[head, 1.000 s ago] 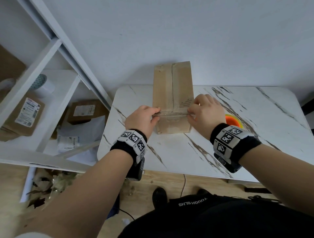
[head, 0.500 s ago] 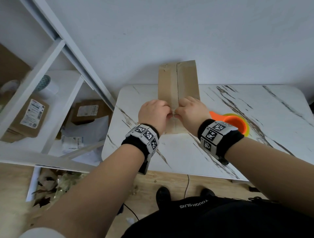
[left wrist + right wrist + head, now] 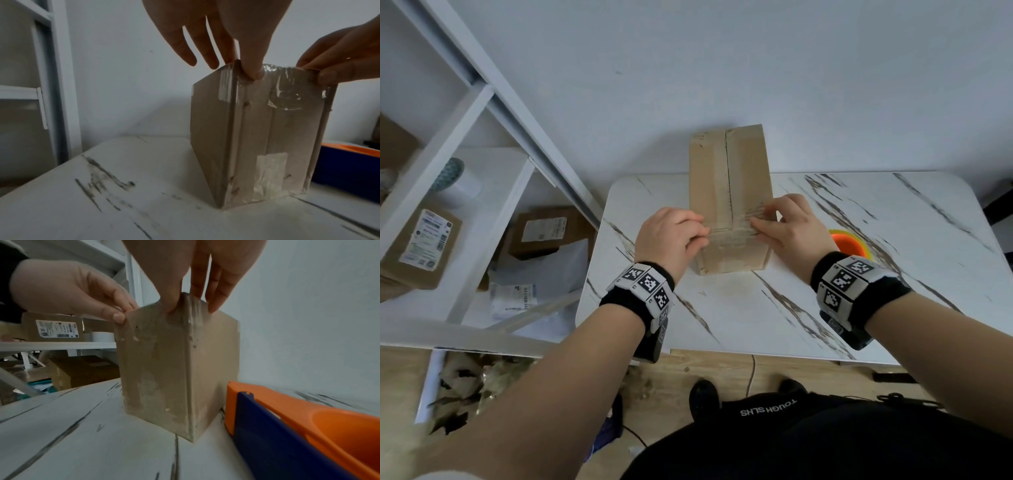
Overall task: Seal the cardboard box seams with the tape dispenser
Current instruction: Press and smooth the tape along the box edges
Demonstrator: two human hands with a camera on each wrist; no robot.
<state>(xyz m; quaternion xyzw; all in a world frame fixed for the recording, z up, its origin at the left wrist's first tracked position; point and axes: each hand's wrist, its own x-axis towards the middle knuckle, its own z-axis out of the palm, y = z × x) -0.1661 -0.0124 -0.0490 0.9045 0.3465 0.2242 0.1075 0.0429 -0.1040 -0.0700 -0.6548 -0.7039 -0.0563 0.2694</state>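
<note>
Two grips pinch the tape strip (image 3: 732,233) onto the cardboard box (image 3: 743,161) near edge: your left hand (image 3: 667,240), right hand (image 3: 791,228). Next, likely: rub flat, then grab the tape dispenser (image 3: 277,434) at right.

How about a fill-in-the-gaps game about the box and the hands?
1. The cardboard box stands on a white ____ with dark veins.
2. The left hand and the right hand pinch a strip of clear ____ onto the box's top edges.
3. The tape dispenser lies to the right of the box, untouched; it is blue and ____.

Missing words: table; tape; orange.
</note>
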